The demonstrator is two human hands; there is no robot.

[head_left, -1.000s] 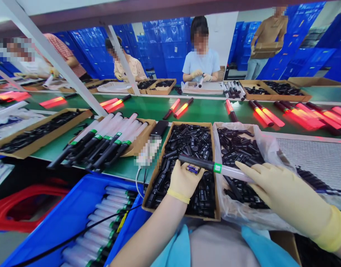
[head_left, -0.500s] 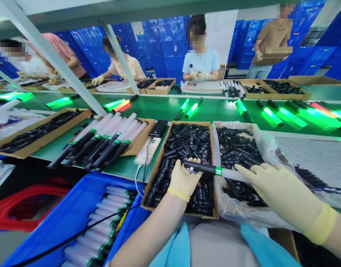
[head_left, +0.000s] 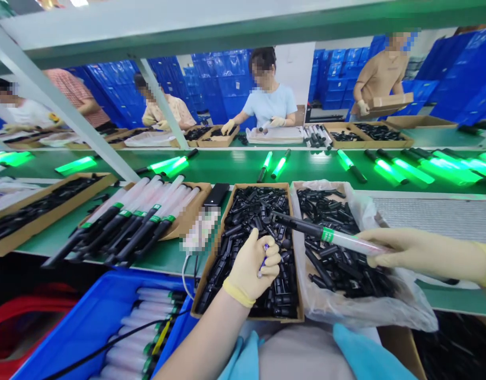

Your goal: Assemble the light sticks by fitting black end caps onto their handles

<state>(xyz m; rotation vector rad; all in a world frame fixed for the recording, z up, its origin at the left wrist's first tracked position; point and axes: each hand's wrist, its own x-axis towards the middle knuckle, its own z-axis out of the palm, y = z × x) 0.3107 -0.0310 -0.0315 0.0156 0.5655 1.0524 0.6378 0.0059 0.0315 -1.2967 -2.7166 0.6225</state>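
My right hand [head_left: 425,256], in a pale yellow glove, grips a light stick [head_left: 349,241] by its clear tube. The stick's black handle, with a green band at the joint, points left and shows an open slot. My left hand [head_left: 246,269], gloved too, has its fingers curled around small blue-and-silver batteries [head_left: 264,258], palm up. That hand hovers over a cardboard box [head_left: 300,303] of black plastic parts. Beneath the light stick lies a second box, lined with a clear plastic bag [head_left: 318,303], which holds black handle pieces.
Several light sticks lie in a pile [head_left: 136,211] on the left, beside a black power bank [head_left: 216,195]. A blue bin [head_left: 88,295] below holds more. Green-lit sticks [head_left: 389,171] rest on the green belt [head_left: 231,163]. Co-workers sit opposite; another person carries a carton [head_left: 389,104].
My left hand has come off the black handle and closed around the batteries. My right hand has shifted right with the light stick, now gripping farther along its tube. The head view has shifted.
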